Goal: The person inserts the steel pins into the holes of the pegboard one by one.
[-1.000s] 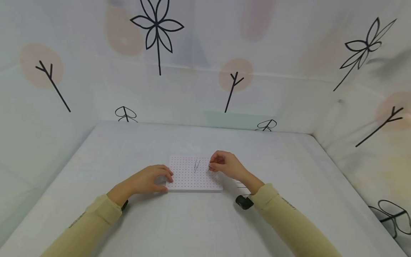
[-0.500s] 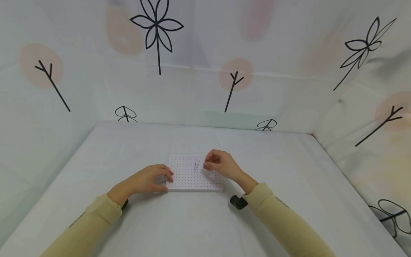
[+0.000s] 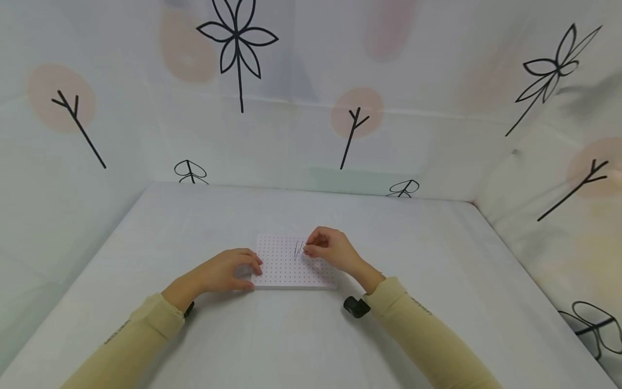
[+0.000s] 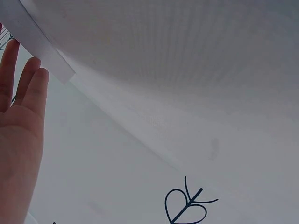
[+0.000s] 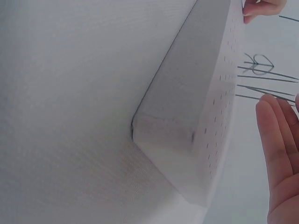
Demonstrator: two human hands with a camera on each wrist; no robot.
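A white board (image 3: 284, 276) with rows of small holes lies flat on the table. Two or more thin dark rods (image 3: 296, 250) stand up from it, leaning slightly; in the right wrist view several such rods (image 5: 266, 78) jut from its holed face. My left hand (image 3: 225, 272) steadies the board's left side, thumb by the near corner. In the left wrist view its fingers (image 4: 35, 91) lie nearly straight against the board's edge. Above the board, just right of the standing rods, my right hand (image 3: 332, 250) pinches a thin dark rod between thumb and fingertips.
The table (image 3: 204, 335) is covered in white cloth. Behind it rises a pale cloth backdrop (image 3: 301, 146) printed with flowers and twigs. A small black device (image 3: 357, 307) sits at the right wrist, low over the table near the board's front right corner.
My right hand has moved left over the board, close to the standing rods. The rods lying on the table right of the board are now hidden behind my right arm. My left hand stays put.
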